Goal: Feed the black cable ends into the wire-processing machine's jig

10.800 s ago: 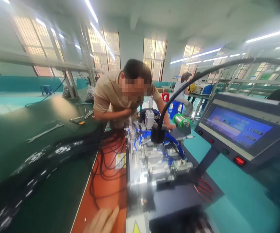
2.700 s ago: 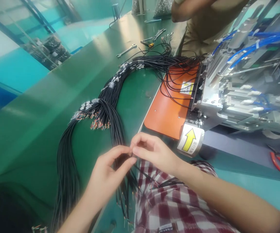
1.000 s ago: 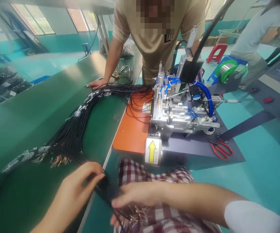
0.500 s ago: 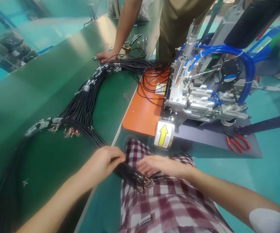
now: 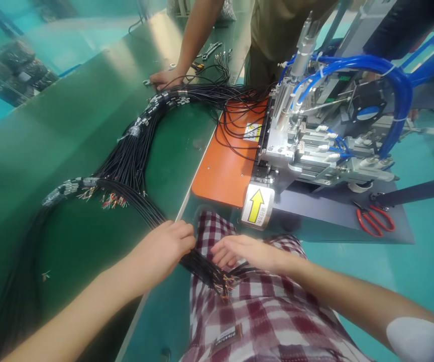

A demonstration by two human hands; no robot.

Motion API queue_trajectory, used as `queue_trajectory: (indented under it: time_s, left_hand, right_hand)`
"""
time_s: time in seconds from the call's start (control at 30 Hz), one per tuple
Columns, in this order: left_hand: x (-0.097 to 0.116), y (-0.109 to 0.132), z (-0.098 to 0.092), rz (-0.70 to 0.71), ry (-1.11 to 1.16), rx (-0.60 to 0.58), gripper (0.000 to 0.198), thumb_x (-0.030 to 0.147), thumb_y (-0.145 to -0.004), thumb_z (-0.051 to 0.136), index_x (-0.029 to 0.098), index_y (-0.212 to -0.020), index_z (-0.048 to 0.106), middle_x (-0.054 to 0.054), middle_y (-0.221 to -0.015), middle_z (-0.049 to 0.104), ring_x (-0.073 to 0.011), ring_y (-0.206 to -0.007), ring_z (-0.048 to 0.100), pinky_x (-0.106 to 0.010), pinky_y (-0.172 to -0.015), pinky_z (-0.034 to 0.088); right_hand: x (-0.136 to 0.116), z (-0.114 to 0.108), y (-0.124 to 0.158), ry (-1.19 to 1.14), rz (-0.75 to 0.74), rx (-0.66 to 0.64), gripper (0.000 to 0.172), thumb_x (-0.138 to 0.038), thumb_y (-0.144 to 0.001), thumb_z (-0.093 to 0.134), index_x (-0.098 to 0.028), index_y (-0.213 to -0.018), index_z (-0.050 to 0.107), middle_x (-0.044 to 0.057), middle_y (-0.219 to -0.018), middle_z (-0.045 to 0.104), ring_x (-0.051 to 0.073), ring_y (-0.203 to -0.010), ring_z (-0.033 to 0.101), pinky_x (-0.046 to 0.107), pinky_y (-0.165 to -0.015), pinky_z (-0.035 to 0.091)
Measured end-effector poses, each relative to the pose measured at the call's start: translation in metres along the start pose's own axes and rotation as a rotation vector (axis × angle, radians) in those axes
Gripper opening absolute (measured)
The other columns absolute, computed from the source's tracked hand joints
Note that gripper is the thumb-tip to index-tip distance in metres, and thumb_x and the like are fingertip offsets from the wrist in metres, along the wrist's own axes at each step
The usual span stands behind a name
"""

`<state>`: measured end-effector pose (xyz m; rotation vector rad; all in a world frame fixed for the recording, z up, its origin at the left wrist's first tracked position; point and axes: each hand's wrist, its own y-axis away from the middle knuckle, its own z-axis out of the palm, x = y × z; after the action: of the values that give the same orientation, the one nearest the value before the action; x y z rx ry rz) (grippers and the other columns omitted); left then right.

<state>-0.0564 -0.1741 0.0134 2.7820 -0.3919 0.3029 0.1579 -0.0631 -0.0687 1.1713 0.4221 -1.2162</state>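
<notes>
A thick bundle of black cables (image 5: pixel 126 166) curves across the green table (image 5: pixel 51 130) and ends over my lap, its stripped coloured wire tips (image 5: pixel 224 286) lying on my checked clothing. My left hand (image 5: pixel 164 246) is closed round the bundle at the table's edge. My right hand (image 5: pixel 243 251) rests just right of it, fingers curled onto the cable ends.
A metal machine with blue hoses (image 5: pixel 315 136) stands on an orange plate (image 5: pixel 224 171) with a yellow arrow label (image 5: pixel 256 206). Red-handled scissors (image 5: pixel 375 221) lie right of it. Another person in beige presses a hand (image 5: pixel 166 78) on the table near wrenches (image 5: pixel 209 50).
The view has shifted slightly. My two hands stay on the cable bundle at my lap, with the right hand moved a little closer to the left. The other person's hand has stayed put.
</notes>
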Motion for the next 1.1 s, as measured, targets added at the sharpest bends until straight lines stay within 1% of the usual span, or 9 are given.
queue_trajectory:
  time_s: [0.13, 0.27, 0.37, 0.47, 0.57, 0.67, 0.83, 1.0, 1.1]
  left_hand:
    - [0.001, 0.004, -0.009, -0.004, 0.103, 0.1, 0.024, 0.013, -0.098, 0.036, 0.02, -0.084, 0.055, -0.002, -0.083, 0.061, -0.0169, -0.076, 0.055, -0.032, -0.073, 0.041]
    - [0.004, 0.015, -0.016, -0.143, 0.211, 0.485, 0.012, 0.019, -0.098, 0.044, 0.023, -0.104, 0.054, -0.001, -0.091, 0.064, -0.0164, -0.086, 0.059, -0.028, -0.078, 0.045]
    - [0.011, 0.019, -0.008, -0.257, 0.238, 0.65, 0.015, 0.02, -0.097, 0.048, 0.024, -0.11, 0.056, -0.001, -0.092, 0.066, -0.0162, -0.085, 0.06, -0.026, -0.074, 0.047]
    - [0.016, 0.022, 0.009, -0.249, 0.238, 0.642, 0.018, 0.02, -0.095, 0.05, 0.023, -0.108, 0.061, 0.0, -0.086, 0.07, -0.0168, -0.079, 0.059, -0.027, -0.072, 0.048]
    - [0.016, 0.029, 0.02, -0.292, 0.322, 0.598, 0.018, 0.026, -0.095, 0.05, 0.022, -0.1, 0.067, -0.002, -0.083, 0.071, -0.0177, -0.079, 0.062, -0.029, -0.071, 0.05]
    - [0.019, 0.034, 0.014, -0.408, 0.396, 0.625, 0.018, 0.031, -0.095, 0.052, 0.023, -0.091, 0.068, -0.003, -0.085, 0.072, -0.018, -0.079, 0.065, -0.03, -0.073, 0.05]
    - [0.039, 0.019, -0.012, -0.468, 0.238, 0.855, 0.008, 0.029, -0.088, 0.064, 0.024, -0.085, 0.059, -0.001, -0.079, 0.061, -0.0178, -0.074, 0.056, -0.031, -0.066, 0.045]
    - [0.047, -0.004, -0.017, -0.407, 0.506, 0.758, 0.006, 0.028, -0.088, 0.064, 0.023, -0.084, 0.063, 0.0, -0.081, 0.064, -0.0151, -0.072, 0.058, -0.027, -0.062, 0.047]
    - [0.046, -0.003, -0.016, -0.517, 0.713, 0.8, 0.01, 0.031, -0.086, 0.067, 0.023, -0.082, 0.069, -0.001, -0.085, 0.07, -0.0168, -0.079, 0.064, -0.028, -0.073, 0.051]
  right_hand:
    - [-0.003, 0.002, 0.005, 0.06, -0.027, 0.014, 0.056, -0.068, -0.089, 0.051, -0.015, -0.103, 0.068, 0.01, -0.1, 0.072, 0.019, -0.087, 0.068, 0.038, -0.081, 0.053]
    - [-0.019, 0.011, 0.009, 0.099, -0.191, 0.161, 0.034, -0.045, -0.089, 0.064, -0.018, -0.11, 0.061, 0.007, -0.101, 0.069, 0.017, -0.086, 0.067, 0.036, -0.082, 0.053]
    - [-0.037, 0.026, 0.001, 0.087, -0.425, 0.247, 0.047, -0.028, -0.081, 0.073, -0.022, -0.124, 0.056, 0.004, -0.106, 0.064, 0.012, -0.078, 0.064, 0.03, -0.074, 0.052]
    - [-0.05, 0.04, -0.015, 0.059, -0.548, 0.269, 0.025, -0.031, -0.093, 0.057, -0.02, -0.114, 0.065, -0.002, -0.075, 0.061, 0.01, -0.064, 0.059, 0.027, -0.065, 0.049]
    - [-0.054, 0.047, -0.029, 0.076, -0.559, 0.24, 0.027, -0.037, -0.095, 0.053, -0.016, -0.091, 0.071, -0.006, -0.056, 0.052, 0.009, -0.054, 0.055, 0.026, -0.065, 0.048]
    - [-0.054, 0.048, -0.035, 0.004, -0.514, 0.18, 0.034, -0.047, -0.092, 0.057, -0.016, -0.087, 0.07, -0.006, -0.058, 0.055, 0.007, -0.048, 0.053, 0.025, -0.06, 0.047]
    - [-0.053, 0.054, -0.029, 0.068, -0.51, 0.233, 0.033, -0.046, -0.091, 0.06, -0.016, -0.078, 0.063, -0.002, -0.067, 0.06, 0.008, -0.05, 0.056, 0.023, -0.054, 0.046]
    - [-0.048, 0.065, -0.025, 0.213, -0.561, 0.259, 0.034, -0.032, -0.091, 0.06, -0.018, -0.061, 0.056, 0.0, -0.059, 0.059, 0.014, -0.059, 0.059, 0.026, -0.06, 0.048]
    - [-0.037, 0.062, -0.021, 0.123, -0.442, 0.284, 0.023, -0.033, -0.091, 0.061, -0.017, -0.075, 0.066, -0.001, -0.059, 0.059, 0.013, -0.052, 0.057, 0.026, -0.055, 0.048]
